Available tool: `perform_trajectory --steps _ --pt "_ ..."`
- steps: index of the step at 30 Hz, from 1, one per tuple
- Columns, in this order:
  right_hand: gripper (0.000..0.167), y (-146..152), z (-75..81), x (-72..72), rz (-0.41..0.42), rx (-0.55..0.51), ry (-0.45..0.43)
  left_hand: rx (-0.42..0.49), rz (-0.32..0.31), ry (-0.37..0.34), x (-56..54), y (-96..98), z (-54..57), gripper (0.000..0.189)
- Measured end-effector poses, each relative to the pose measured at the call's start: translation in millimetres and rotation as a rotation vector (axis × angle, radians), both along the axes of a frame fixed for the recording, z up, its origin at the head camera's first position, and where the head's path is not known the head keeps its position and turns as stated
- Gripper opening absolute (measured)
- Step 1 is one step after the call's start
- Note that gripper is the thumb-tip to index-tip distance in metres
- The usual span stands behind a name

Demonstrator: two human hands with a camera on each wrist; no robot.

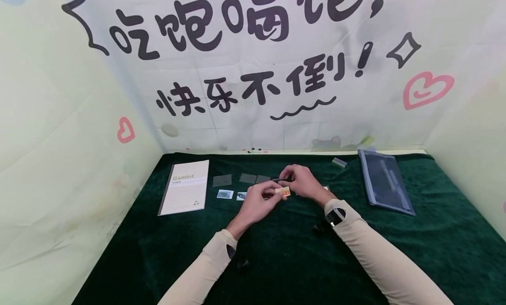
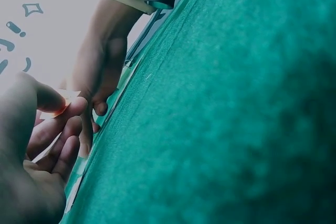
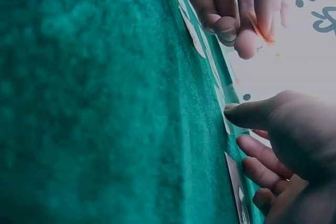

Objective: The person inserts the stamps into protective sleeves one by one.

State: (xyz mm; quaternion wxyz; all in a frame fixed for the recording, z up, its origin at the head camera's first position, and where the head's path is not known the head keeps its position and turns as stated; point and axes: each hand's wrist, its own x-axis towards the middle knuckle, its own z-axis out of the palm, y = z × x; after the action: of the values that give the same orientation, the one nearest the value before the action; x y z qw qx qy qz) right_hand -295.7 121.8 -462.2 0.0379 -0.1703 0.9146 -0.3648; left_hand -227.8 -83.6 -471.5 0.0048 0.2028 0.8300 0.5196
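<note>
Between thumb and fingers, my left hand (image 1: 256,202) pinches a small orange-and-yellow stamp (image 1: 283,191), held above the green cloth. The same stamp (image 2: 62,104) appears at the fingertips in the left wrist view. My right hand (image 1: 303,182) is just beyond it, low over a row of small clear sleeves (image 1: 247,178). In the right wrist view, the right thumb (image 3: 249,115) reaches the edge of a thin flat piece on the cloth, fingers apart below it. Two picture stamps, one blue (image 1: 225,194) and one partly covered (image 1: 241,196), lie left of my left hand.
A white notebook (image 1: 185,186) marked Gambit lies at the left. On the right is a blue zip pouch (image 1: 385,182) with a slim object inside. A small grey-green block (image 1: 339,163) sits near the back edge. Printed cloth walls (image 1: 245,134) enclose the table.
</note>
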Motion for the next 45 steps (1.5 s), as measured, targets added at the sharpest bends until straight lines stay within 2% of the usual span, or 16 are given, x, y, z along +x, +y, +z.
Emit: perform_trajectory --steps 4,7,12,20,27,35,39,45 --pt "0.008 1.7 0.9 6.2 -0.009 -0.079 -0.027 0.002 0.000 -0.001 -0.8 -0.6 -1.2 0.012" --pt "0.011 4.0 2.3 12.2 -0.027 -0.126 -0.014 0.001 0.005 -0.008 -0.6 -0.9 -0.8 0.014" --pt "0.018 11.3 5.8 25.3 -0.052 -0.159 0.027 0.001 0.019 -0.026 0.8 -0.5 0.5 0.018" --pt "0.019 36.3 5.3 47.2 -0.060 -0.219 0.005 0.004 0.040 -0.043 1.9 1.8 -0.6 0.021" --pt "0.032 59.4 0.5 62.0 -0.091 -0.262 -0.104 0.004 0.061 -0.086 4.0 2.4 -2.5 0.023" --pt "0.041 62.0 -5.4 73.6 -0.026 -0.341 -0.244 0.129 0.022 -0.143 14.6 0.8 -7.8 0.025" --pt "0.043 61.6 -8.2 76.7 -0.023 -0.363 -0.266 0.181 0.009 -0.140 17.3 0.2 -9.1 0.024" --pt "0.039 62.9 -9.1 78.9 -0.016 -0.378 -0.259 0.182 -0.018 -0.144 19.2 1.1 -9.1 0.024"
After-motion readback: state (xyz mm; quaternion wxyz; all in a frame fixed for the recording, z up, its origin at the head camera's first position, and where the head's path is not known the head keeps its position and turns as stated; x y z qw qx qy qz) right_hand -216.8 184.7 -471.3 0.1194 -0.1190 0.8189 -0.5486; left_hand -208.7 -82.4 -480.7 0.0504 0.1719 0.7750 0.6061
